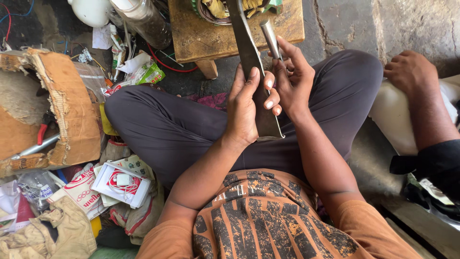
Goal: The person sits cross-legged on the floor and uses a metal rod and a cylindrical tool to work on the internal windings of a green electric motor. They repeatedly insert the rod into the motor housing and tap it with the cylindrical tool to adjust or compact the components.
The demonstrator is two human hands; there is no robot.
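Observation:
I sit cross-legged with a long flat grey metal blade (pixel 249 57) standing up from my lap against the low wooden stool (pixel 191 33). My left hand (pixel 245 108) wraps around the blade's lower half, fingers curled over its edge. My right hand (pixel 293 79) grips a slim silver metal rod (pixel 270 38), which leans against the blade's right side near the stool's edge. The blade's cut lower end (pixel 269 129) rests on my dark trousers.
A metal bowl of scraps (pixel 215 12) sits on the stool. A torn cardboard box (pixel 62 105) with tools lies left, above a white box (pixel 120 184), wrappers and cloth. A plastic jar (pixel 146 21) stands behind. Another person's foot (pixel 409 69) and leg are at right.

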